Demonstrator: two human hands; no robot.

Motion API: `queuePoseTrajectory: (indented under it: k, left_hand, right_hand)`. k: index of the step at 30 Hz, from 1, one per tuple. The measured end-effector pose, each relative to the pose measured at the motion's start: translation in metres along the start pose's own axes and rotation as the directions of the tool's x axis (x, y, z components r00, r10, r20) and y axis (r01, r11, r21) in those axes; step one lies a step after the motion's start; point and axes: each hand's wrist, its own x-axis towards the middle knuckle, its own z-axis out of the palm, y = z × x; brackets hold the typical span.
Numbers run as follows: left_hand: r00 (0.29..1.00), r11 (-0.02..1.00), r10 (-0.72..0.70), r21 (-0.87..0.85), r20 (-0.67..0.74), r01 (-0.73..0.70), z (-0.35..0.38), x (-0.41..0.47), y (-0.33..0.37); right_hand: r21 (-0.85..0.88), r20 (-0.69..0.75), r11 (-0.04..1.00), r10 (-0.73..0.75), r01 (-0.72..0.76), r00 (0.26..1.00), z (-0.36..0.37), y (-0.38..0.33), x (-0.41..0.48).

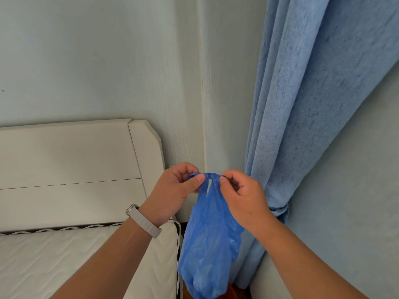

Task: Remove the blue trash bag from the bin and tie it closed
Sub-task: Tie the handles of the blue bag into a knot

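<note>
At the far left a cream headboard (71, 169) stands against the pale wall (97, 57), and below it, nearer the camera, lies a white quilted mattress (54, 262) with a dark zigzag trim along its edge. A bare forearm crosses the mattress corner, carrying a light grey wristband (143, 221). The left hand (172, 188) is curled, thumb pressed against the forefinger, pinching the left handle of the blue trash bag (211, 244) at its top. The bag hangs free in the air between the two hands, in front of the wall corner; its handles are drawn together at the top with a small gap showing between them, and its crumpled body sags down past the near edge of the mattress. Something reddish-brown shows just under the bag's bottom, too little to name. The right hand (244, 197) is likewise curled, thumb and fingers pinching the right handle. Behind it, a blue curtain (313, 104) hangs in folds, gathered low beside the right wrist.
</note>
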Motion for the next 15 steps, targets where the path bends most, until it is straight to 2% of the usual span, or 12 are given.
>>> queuePoseTrajectory:
  k: [7, 15]
  left_hand:
    - [0.999, 0.985, 0.031, 0.173, -0.039, -0.024, -0.009, -0.003, -0.011]
    - [0.986, 0.958, 0.044, 0.285, -0.163, 0.005, -0.04, -0.004, -0.021]
  right_hand:
    - [0.205, -0.019, 0.964, 0.177, -0.169, 0.984, 0.001, 0.002, 0.006]
    - [0.259, -0.141, 0.936, 0.279, -0.237, 0.95, -0.01, 0.0, 0.014]
